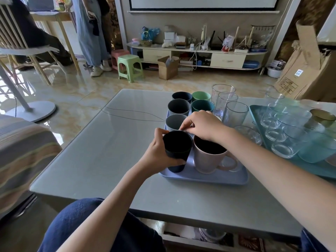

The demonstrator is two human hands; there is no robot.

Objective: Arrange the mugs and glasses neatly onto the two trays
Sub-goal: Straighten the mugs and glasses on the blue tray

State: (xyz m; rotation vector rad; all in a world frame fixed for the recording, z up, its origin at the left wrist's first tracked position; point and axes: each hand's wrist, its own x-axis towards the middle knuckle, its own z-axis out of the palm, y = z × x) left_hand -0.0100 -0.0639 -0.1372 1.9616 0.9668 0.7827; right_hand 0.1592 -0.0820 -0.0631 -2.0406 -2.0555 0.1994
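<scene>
Two trays are sitting on the table: a blue tray (205, 176) near the front edge and a teal tray (254, 110) toward the right edge. Six handleless cups (177, 150) and one pink mug (207, 157) are standing on the blue tray. Three tall glasses (235, 113) are standing behind it. The glasses on the teal tray are overlapping too much to count.

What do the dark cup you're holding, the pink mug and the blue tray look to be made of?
Dark cup: probably matte plastic, dull with no shine. Pink mug: likely ceramic, thick-walled, soft sheen. Blue tray: looks like matte plastic, with a smooth moulded rim.
</scene>
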